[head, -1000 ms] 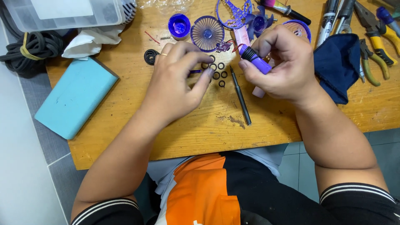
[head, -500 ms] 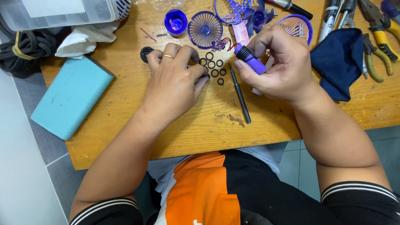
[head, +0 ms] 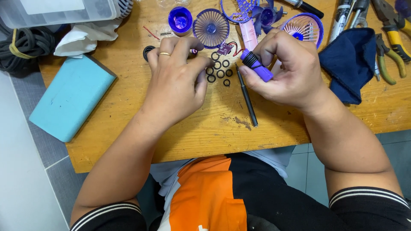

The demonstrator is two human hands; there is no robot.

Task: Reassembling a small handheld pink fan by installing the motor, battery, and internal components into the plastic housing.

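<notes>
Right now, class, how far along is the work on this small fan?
Done: the fan lies in pieces; the round grille is off. In hand: the right hand holds a purple cylinder; the left hand reaches the black rings. Left: all parts lie separate.

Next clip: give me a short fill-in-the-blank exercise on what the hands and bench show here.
1. The right hand holds a small ____ cylinder with a black end.
2. The left hand wears a ____ on one finger.
3. The small black rings lie on the bench between the two ____.
4. The thin black tool lies flat on the ____ bench.

Missing words: purple; ring; hands; wooden
</notes>
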